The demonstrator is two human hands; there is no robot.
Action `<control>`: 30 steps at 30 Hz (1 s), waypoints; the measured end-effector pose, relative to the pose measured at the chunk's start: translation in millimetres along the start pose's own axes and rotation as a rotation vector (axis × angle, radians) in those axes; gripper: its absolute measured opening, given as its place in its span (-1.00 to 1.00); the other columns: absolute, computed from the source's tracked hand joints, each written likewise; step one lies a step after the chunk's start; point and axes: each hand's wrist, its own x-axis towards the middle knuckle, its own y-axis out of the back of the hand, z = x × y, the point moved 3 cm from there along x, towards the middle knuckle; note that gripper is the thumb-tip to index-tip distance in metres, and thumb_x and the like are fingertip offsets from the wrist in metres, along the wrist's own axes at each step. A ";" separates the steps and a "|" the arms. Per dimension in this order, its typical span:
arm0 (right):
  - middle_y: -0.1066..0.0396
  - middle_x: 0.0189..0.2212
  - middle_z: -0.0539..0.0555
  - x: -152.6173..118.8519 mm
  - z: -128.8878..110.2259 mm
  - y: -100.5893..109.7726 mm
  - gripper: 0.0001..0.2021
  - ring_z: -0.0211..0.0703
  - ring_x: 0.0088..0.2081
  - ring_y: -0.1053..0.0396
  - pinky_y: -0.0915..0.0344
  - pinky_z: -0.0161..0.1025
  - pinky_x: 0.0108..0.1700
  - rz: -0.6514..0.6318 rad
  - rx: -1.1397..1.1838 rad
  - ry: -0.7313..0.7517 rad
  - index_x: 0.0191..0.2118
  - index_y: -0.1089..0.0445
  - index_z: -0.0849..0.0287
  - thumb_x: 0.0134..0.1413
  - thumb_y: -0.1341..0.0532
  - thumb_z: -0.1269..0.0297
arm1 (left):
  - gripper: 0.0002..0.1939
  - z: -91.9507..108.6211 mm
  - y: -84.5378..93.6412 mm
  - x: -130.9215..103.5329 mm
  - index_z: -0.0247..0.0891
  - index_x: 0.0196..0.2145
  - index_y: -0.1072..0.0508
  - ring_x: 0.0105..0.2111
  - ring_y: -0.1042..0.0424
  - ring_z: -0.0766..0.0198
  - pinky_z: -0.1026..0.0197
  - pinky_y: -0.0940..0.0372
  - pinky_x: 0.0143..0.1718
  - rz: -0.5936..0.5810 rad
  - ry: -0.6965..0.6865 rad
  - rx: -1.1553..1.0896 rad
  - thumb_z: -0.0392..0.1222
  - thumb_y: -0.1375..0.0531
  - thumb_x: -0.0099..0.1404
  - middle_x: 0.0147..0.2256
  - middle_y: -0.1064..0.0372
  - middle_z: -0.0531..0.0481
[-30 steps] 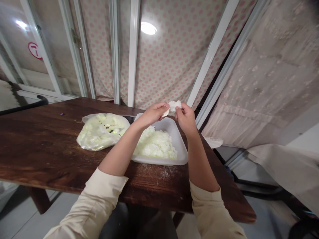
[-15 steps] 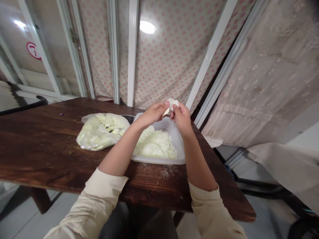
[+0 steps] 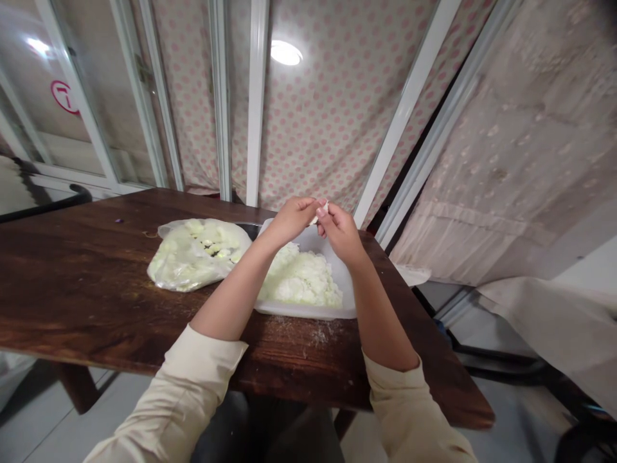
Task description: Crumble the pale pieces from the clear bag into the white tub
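Note:
My left hand (image 3: 296, 220) and my right hand (image 3: 341, 233) meet above the back of a white tub (image 3: 344, 283). Between their pinched fingertips is a small white piece (image 3: 320, 213), mostly covered by the fingers. Pale, crumbly white-green stuff (image 3: 306, 280) lies heaped in the tub below my hands. Left of the tub, a clear plastic bag (image 3: 193, 254) holds pale green-white pieces.
The dark wooden table (image 3: 96, 276) bears white crumbs (image 3: 313, 334) in front of the tub. A dark object (image 3: 250, 229) shows partly behind the bag. Glass panels and a dotted curtain (image 3: 332, 116) stand behind the table.
My right hand has moved left and slightly down, closer to my left hand. The white piece, spread wide before, now shows only as a small bit between the fingers.

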 end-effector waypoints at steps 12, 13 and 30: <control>-0.11 -0.70 -0.12 1.8 12.9 20.0 -0.75 -0.35 -0.63 -0.10 -0.05 -0.33 -0.53 0.301 -0.138 -0.090 -0.46 -0.20 0.15 0.15 -0.04 0.12 | -0.62 -7.3 -0.5 1.7 -0.28 -0.58 -0.14 -0.65 0.01 0.50 0.35 0.06 -0.59 0.018 0.026 -0.129 0.02 -0.08 0.24 -0.66 -0.01 0.16; -0.12 -0.69 -0.11 1.1 11.3 19.7 -0.74 -0.34 -0.62 -0.10 -0.05 -0.33 -0.52 0.263 -0.171 -0.059 -0.47 -0.21 0.15 0.15 -0.03 0.12 | -0.63 -7.0 -0.3 1.9 -0.28 -0.59 -0.15 -0.65 0.01 0.49 0.35 0.05 -0.59 0.027 0.018 -0.132 0.00 -0.08 0.24 -0.67 -0.01 0.16; -0.12 -0.70 -0.13 5.0 11.4 8.4 -0.77 -0.37 -0.65 -0.08 -0.06 -0.36 -0.54 0.241 0.126 -0.126 -0.44 -0.16 0.13 0.16 -0.02 0.12 | -0.56 3.7 -4.1 -0.8 -0.27 -0.55 -0.18 -0.65 -0.06 0.46 0.33 -0.01 -0.58 0.040 -0.017 -0.075 0.16 0.01 0.26 -0.67 -0.07 0.12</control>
